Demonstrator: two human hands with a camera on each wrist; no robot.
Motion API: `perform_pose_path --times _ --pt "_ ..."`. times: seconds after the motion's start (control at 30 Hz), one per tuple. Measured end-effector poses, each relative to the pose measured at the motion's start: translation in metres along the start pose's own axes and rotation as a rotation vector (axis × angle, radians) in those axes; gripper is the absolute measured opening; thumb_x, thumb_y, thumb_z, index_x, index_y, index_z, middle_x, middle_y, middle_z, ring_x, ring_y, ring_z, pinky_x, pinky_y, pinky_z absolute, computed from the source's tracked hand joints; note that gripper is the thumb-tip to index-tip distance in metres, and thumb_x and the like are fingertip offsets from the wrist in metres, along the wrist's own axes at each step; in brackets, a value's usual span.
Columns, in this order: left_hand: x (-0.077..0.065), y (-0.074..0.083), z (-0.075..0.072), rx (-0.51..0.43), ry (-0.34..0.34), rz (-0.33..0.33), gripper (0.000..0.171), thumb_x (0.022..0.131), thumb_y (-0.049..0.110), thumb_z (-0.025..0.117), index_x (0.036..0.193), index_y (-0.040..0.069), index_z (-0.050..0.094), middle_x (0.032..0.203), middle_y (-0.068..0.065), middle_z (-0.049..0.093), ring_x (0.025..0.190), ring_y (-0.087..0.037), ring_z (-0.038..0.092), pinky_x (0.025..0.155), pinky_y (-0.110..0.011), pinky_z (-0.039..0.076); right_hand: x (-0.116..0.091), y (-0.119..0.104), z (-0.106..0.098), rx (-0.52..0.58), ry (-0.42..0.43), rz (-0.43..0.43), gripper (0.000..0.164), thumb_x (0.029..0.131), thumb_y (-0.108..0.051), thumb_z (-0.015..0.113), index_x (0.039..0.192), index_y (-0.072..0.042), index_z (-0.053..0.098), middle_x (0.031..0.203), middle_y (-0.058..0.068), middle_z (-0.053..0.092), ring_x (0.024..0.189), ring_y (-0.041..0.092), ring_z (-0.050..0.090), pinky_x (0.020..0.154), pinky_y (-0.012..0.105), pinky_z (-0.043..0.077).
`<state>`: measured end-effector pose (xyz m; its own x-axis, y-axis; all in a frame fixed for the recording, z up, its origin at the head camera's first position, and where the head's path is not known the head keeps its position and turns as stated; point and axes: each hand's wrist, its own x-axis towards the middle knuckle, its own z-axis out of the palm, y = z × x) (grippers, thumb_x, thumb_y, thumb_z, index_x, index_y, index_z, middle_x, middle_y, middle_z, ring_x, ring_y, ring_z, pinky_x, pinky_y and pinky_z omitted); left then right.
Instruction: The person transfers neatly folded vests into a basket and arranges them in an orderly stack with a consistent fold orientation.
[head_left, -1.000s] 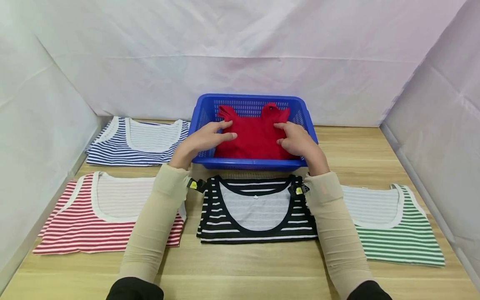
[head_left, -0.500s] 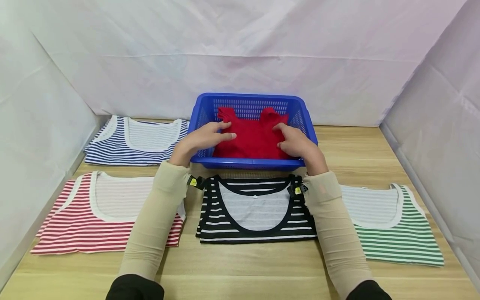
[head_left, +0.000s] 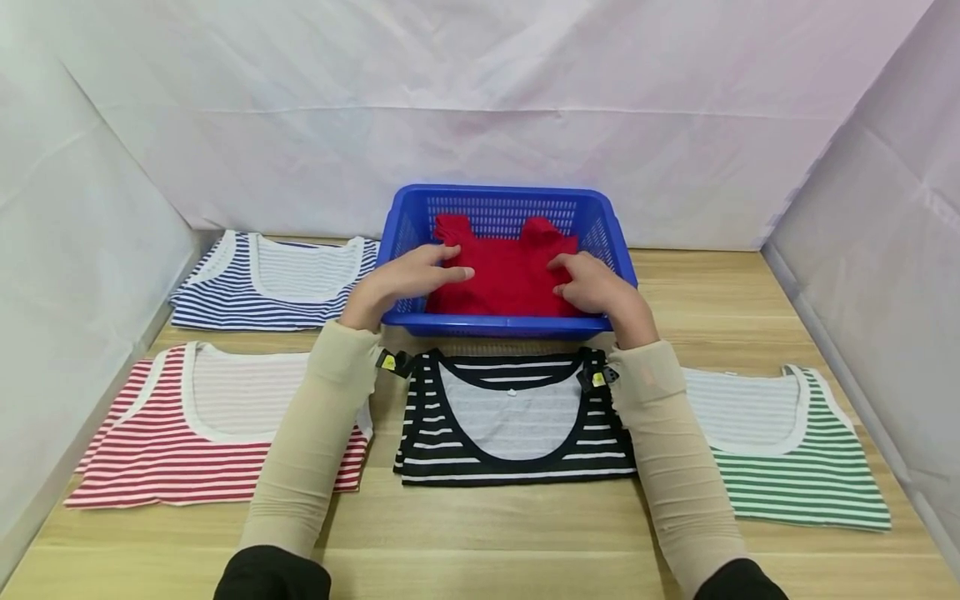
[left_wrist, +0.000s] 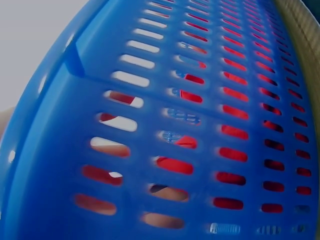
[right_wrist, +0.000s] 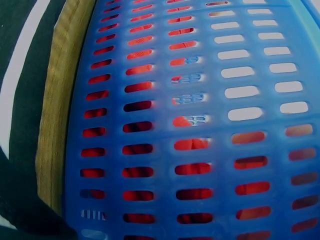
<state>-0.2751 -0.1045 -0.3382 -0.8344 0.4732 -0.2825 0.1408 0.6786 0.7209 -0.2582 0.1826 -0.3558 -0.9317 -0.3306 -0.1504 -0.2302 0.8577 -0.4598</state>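
The left hand (head_left: 407,273) is poised, thumb and forefinger apart, at the red tank top (head_left: 502,279), laid in the blue plastic basket (head_left: 502,327) near the far edge of the worktop (head_left: 487,533); presumably light and limp, it is best gripped by both sides. The right hand (head_left: 595,286) is similarly parted.

From the head view, the front wall of the blue basket (head_left: 495,325) hides the bottom of the red garment (head_left: 506,279); whether the fingertips of the left hand (head_left: 411,273) and right hand (head_left: 597,289) touch it cannot be told. Beige sleeves (head_left: 300,450) cover parts of the red-striped tank top (head_left: 172,471) and green-striped tank top (head_left: 802,487) — black cuffs (head_left: 272,575) run off the bottom edge. In both wrist views, the perforated wall masks the hands — only slivers show through.
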Motion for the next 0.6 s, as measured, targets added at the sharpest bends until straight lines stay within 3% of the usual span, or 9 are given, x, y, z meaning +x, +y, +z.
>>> perform_pose_path --times 0.43,0.6 --pt "0.0005 0.0015 0.0020 0.058 -0.011 -0.009 0.074 0.095 0.042 0.053 0.150 -0.001 0.027 0.154 -0.007 0.022 0.140 -0.020 0.014 0.107 -0.037 0.023 -0.0027 -0.0009 0.0013 0.026 -0.062 0.039 0.050 0.093 -0.025 0.058 0.137 -0.004 0.049 0.125 0.016 0.048 0.117 0.031 0.035 0.093 0.050 0.038" --pt "0.0007 0.0021 0.0035 0.111 -0.022 0.007 0.063 0.096 0.042 0.053 0.143 0.002 0.043 0.143 -0.009 0.041 0.129 -0.023 0.035 0.101 -0.039 0.033 -0.0028 0.0002 0.0008 0.021 -0.080 0.033 0.051 0.093 -0.026 0.058 0.138 -0.004 0.048 0.126 0.017 0.047 0.118 0.032 0.035 0.092 0.051 0.038"
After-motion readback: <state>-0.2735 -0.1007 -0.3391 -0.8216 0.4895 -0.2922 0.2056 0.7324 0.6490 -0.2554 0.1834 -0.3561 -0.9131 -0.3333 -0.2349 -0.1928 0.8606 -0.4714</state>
